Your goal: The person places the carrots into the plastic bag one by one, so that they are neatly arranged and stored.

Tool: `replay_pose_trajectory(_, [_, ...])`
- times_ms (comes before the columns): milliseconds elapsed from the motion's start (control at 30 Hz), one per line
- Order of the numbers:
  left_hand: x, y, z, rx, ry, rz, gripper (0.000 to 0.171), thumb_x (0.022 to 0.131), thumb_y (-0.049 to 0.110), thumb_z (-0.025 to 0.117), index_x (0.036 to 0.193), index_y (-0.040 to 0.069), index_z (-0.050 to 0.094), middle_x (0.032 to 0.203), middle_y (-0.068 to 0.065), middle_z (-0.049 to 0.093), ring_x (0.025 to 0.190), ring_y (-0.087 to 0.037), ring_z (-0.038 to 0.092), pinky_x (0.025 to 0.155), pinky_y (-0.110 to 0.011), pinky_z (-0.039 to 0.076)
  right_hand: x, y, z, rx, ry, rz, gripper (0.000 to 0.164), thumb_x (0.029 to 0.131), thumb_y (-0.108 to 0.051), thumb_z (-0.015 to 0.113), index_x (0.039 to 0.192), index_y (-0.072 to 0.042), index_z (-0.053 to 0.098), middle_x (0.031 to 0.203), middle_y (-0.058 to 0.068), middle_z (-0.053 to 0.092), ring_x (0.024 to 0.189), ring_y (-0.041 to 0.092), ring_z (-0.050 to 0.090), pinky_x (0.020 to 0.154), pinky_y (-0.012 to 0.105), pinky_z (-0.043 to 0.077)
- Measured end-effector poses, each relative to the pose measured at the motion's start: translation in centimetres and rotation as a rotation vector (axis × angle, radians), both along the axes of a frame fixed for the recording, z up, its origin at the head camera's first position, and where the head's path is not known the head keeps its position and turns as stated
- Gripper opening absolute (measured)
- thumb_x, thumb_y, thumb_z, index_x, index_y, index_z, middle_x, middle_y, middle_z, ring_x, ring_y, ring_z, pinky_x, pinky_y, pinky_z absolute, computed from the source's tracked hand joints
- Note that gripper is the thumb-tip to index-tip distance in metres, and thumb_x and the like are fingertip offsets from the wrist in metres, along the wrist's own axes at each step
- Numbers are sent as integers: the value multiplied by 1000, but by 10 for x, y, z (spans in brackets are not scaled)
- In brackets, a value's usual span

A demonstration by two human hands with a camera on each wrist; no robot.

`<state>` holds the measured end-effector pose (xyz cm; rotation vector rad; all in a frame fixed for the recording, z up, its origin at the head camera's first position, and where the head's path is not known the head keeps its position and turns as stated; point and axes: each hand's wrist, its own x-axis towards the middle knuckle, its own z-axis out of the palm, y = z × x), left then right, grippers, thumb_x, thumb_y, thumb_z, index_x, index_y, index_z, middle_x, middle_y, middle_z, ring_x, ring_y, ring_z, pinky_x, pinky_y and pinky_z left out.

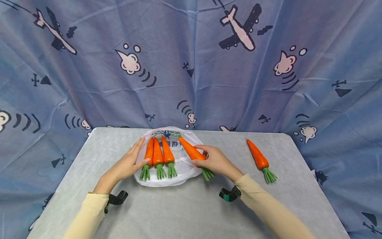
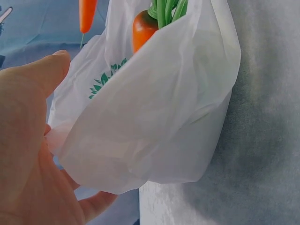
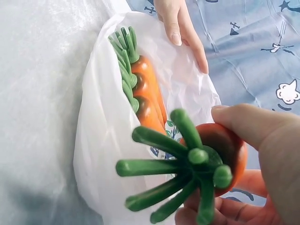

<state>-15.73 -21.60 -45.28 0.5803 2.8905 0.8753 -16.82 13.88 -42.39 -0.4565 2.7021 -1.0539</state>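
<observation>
A white plastic bag [image 1: 184,177] lies spread on the table with three carrots [image 1: 158,153] side by side on it, green tops toward the near edge. My right hand [image 1: 216,161] grips another carrot [image 1: 191,149] between thumb and fingers over the bag's right side. In the right wrist view that carrot's green stems [image 3: 187,168] point at the camera. My left hand [image 1: 126,164] rests along the bag's left edge with its fingers extended. Seen from the left wrist, the thumb [image 2: 51,70] stands apart from the fingers, some of which are hidden behind the bag [image 2: 140,131].
One more carrot [image 1: 258,157] lies on the grey table [image 1: 167,215], to the right of my right hand. A blue curtain [image 1: 191,66] printed with planes hangs right behind the table's far edge. Each wrist wears a black camera mount [image 1: 117,198].
</observation>
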Motion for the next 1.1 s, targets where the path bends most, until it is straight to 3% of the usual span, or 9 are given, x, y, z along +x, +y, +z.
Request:
replay_pose_trajectory(500, [-1,2,1,-3,-10,-6,90,99,44,57,161,18,-3,168,-17,8,153,-40,16,123,-60,20,-12,-28,4,21,-10,-3,62,82,-40,78,136,-14,61,71,4,55,62,15,47,54,24,34])
replay_pose_trajectory(1100, [-1,4,2,2,-16,-15,91,98,45,57,161,19,-4,168,-17,7,153,-40,17,122,-61,20,-29,-57,-2,46,-39,-22,62,83,-40,77,137,-12,60,64,1,52,55,14,49,46,23,42])
